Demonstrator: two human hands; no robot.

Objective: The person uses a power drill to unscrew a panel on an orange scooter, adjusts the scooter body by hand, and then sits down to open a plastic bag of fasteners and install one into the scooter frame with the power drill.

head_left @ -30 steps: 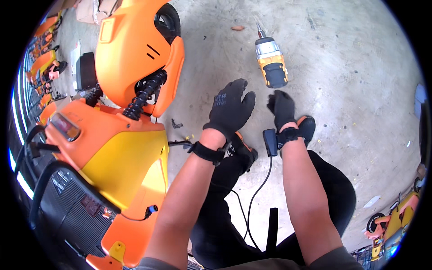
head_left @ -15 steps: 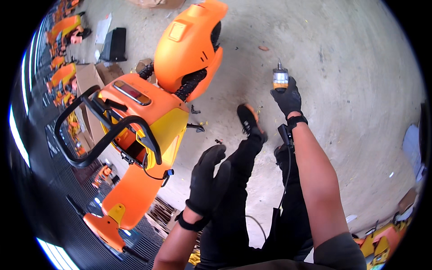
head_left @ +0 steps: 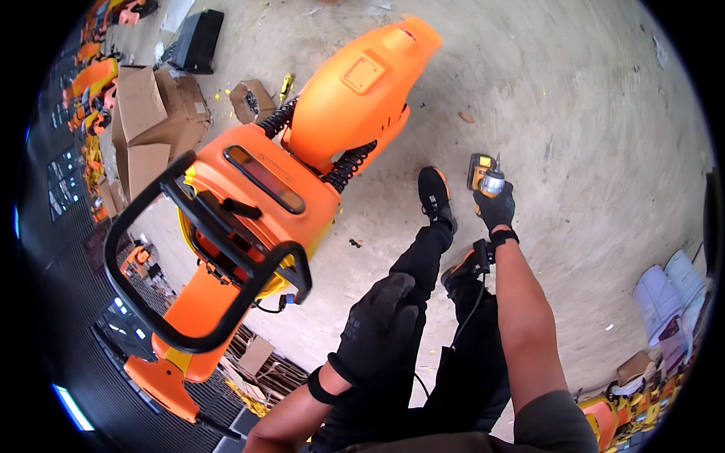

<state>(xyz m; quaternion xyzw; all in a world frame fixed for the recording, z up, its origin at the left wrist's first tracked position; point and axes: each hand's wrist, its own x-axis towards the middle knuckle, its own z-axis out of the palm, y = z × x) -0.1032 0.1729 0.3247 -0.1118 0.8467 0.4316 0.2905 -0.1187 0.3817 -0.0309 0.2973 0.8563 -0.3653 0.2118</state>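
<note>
My right hand (head_left: pixel 495 204), in a black glove, is closed round a yellow-and-black cordless power driver (head_left: pixel 491 181) with a silver nose. It is held out over the floor, well to the right of the scooter. In front of my left thigh hangs my left hand (head_left: pixel 375 326), also gloved, its fingers loosely bent and apart, with nothing seen in it. To its left stands an orange scooter (head_left: pixel 279 170) with a black tubular rail (head_left: pixel 198 343), black coil springs (head_left: pixel 351 166) and a large orange fender (head_left: pixel 347 98). A short cable with a blue-tipped connector (head_left: pixel 287 300) dangles below the rail.
Behind the scooter lie an opened cardboard box (head_left: pixel 143 106), a smaller carton (head_left: pixel 253 100), a yellow-green tool (head_left: pixel 287 85) and a black bin (head_left: pixel 198 41). Flattened cardboard (head_left: pixel 257 355) lies at lower left. Orange and yellow parts (head_left: pixel 627 404) fill the lower right edge.
The driver has turned from pointing away to showing its battery base at the left. My left hand has shifted right and its fingers have bent more. The scooter appears further right in view.
</note>
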